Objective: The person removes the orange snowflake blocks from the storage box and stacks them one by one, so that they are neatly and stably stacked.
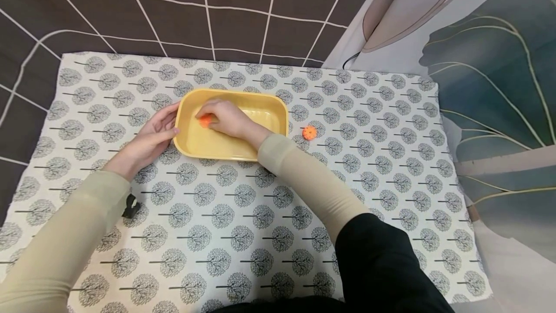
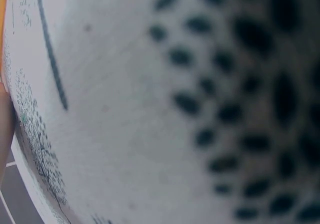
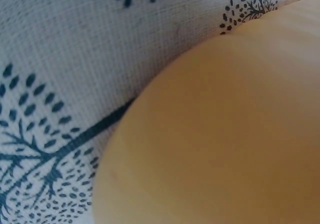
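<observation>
A yellow rectangular tray [image 1: 271,115] with rounded corners lies on the cloth in the head view. At its left end is my left hand [image 1: 154,134], thumb at the rim and fingers along the outer wall. Inside the tray, my right hand [image 1: 230,119] pinches a small orange piece [image 1: 205,120], which the fingers partly cover. A second orange piece [image 1: 309,133], round with a scalloped edge, lies on the cloth right of the tray. The right wrist view is mostly filled by the tray's wall [image 3: 215,124]. Only a sliver of the left hand [image 2: 6,129] shows in the left wrist view.
A white tablecloth [image 1: 382,197] with tree prints covers the table. Dark cloth [image 1: 173,18] with white lines lies behind it. Patterned curtain [image 1: 491,76] hangs along the right side. A small black object [image 1: 131,206] is beside the left wrist.
</observation>
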`<move>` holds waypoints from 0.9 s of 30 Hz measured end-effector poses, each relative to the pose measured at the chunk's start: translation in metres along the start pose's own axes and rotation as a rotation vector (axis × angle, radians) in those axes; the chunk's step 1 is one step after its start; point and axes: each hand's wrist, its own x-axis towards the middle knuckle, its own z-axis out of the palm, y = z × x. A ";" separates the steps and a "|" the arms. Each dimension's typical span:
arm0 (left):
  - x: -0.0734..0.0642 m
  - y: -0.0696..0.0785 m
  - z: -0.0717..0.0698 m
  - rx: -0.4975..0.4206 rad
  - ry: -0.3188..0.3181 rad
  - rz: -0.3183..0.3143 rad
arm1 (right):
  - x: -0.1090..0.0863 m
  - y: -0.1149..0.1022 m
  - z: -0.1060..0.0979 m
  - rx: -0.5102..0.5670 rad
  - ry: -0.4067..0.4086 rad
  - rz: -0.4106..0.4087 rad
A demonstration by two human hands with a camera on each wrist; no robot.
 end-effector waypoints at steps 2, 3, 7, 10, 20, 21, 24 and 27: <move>0.000 0.000 0.000 -0.006 -0.001 0.002 | 0.000 -0.001 0.000 -0.016 -0.001 0.004; 0.000 0.000 0.000 -0.006 0.001 0.002 | 0.000 -0.001 0.001 -0.022 -0.002 0.007; -0.001 0.000 -0.001 -0.005 0.000 0.005 | 0.001 -0.004 0.001 -0.047 -0.011 0.017; -0.001 0.000 0.000 0.000 0.000 0.005 | 0.001 -0.006 0.002 -0.075 -0.021 0.030; 0.000 0.000 0.000 0.000 0.011 -0.011 | 0.000 -0.009 -0.001 -0.076 -0.030 0.125; 0.000 0.000 0.000 0.003 0.012 -0.013 | -0.001 -0.010 -0.002 -0.071 -0.028 0.129; 0.000 0.000 0.000 0.001 0.015 -0.017 | -0.003 -0.010 -0.005 -0.040 -0.012 0.129; 0.000 0.000 -0.001 -0.004 0.019 -0.018 | -0.005 -0.009 -0.007 0.007 0.009 0.126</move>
